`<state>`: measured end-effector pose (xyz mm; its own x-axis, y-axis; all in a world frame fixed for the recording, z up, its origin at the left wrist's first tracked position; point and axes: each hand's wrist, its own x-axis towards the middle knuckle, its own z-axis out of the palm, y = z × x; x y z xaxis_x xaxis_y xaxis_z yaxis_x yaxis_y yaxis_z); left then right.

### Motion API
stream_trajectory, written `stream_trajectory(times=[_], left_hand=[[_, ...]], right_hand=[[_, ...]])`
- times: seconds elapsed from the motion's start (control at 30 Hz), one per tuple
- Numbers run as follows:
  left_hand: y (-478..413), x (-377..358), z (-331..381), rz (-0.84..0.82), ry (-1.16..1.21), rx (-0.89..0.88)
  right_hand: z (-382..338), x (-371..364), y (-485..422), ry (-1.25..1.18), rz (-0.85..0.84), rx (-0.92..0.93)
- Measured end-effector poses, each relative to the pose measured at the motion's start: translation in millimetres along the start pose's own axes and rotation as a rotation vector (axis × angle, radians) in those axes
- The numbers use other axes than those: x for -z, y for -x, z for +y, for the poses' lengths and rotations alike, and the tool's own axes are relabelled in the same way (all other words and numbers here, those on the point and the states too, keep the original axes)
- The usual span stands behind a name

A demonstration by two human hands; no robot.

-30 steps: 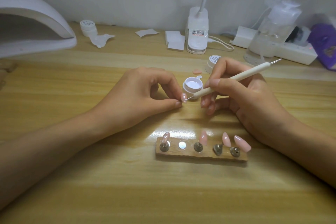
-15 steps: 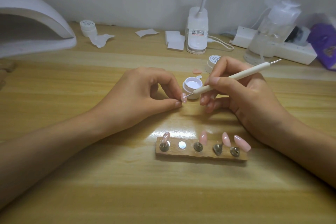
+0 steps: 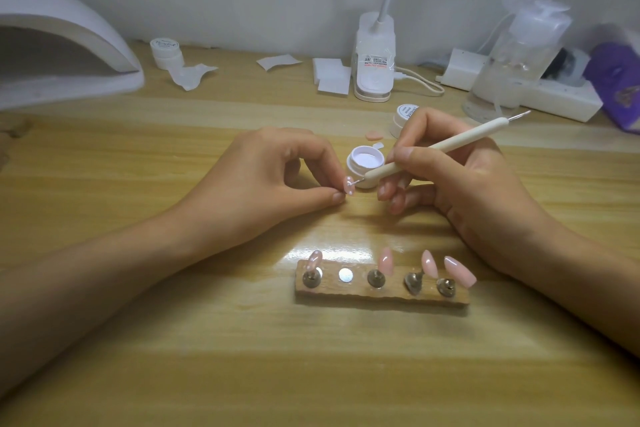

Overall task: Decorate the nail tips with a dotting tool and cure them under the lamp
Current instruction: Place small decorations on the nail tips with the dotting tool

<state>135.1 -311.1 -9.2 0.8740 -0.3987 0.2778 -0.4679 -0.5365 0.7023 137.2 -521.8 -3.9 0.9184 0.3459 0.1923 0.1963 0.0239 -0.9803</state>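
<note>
The left hand (image 3: 263,180) pinches one pink nail tip (image 3: 347,184) between thumb and finger, just above the counter (image 3: 173,340). The right hand (image 3: 460,184) grips a white dotting tool (image 3: 443,149) like a pencil, and its thin metal end touches that nail tip. A little open jar (image 3: 366,161) sits right behind them. Closer in, a wooden holder (image 3: 381,293) carries four more pink tips (image 3: 385,260). The big white curing lamp (image 3: 69,55) stands far left. The small jar (image 3: 166,52) beside it has curly writing, and the desk lamp base (image 3: 374,62) has a red and black sticker. Both are too blurry to read.
</note>
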Motion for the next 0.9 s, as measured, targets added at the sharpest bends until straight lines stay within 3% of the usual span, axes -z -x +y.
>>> stream_trajectory(times=[0.9], left_hand=[[0.4, 0.0, -0.1, -0.006, 0.028, -0.022]], right_hand=[[0.5, 2.6, 1.7, -0.066, 0.018, 0.104]])
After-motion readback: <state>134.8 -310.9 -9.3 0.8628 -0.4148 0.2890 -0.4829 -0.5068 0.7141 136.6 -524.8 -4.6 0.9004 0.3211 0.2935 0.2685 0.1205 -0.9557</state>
